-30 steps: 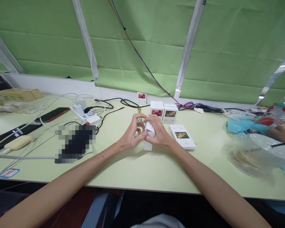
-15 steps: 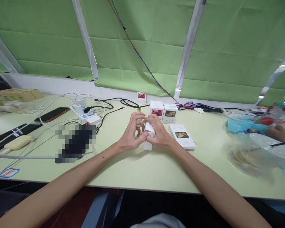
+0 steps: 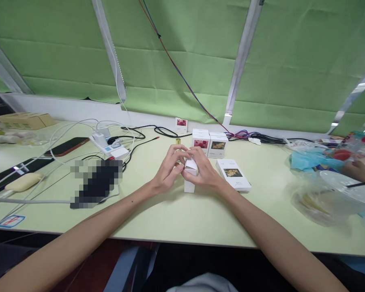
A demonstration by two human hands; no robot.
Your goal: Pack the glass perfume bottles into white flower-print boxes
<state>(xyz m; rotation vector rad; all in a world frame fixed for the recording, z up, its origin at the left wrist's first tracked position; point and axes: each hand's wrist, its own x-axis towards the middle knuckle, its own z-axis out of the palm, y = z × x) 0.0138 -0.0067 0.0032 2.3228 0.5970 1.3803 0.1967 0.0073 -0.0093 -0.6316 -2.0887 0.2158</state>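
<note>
Two bare forearms reach in from the bottom edge and meet at the middle of a pale green table (image 3: 176, 219). The left hand (image 3: 169, 172) and the right hand (image 3: 204, 172) are cupped around a small white box (image 3: 190, 178) standing upright on the table. The fingers of both hands are curled close on its upper end, fingertips pressing at the top flap, which looks nearly folded down. This appears to be the closing of the box; finishing it would call for tucking the flap in flat while the other hand steadies the sides.

At twelve o'clock from the hands, just behind the left fingers, the gold cap of a small bottle (image 3: 178, 141) shows. At one o'clock stand two boxes with pictures, the pink box (image 3: 200, 141) touching the yellow box (image 3: 218, 145). At three o'clock, near the right hand, a flat box (image 3: 233, 174) lies on its back.

At ten o'clock are a power strip (image 3: 109, 148), tangled cables and a phone (image 3: 67, 146). At the far right edge, another person's hand (image 3: 360, 169) rests beside clear plastic bowls (image 3: 337, 190).

Green blinds (image 3: 182, 52) fill the wall behind.
</note>
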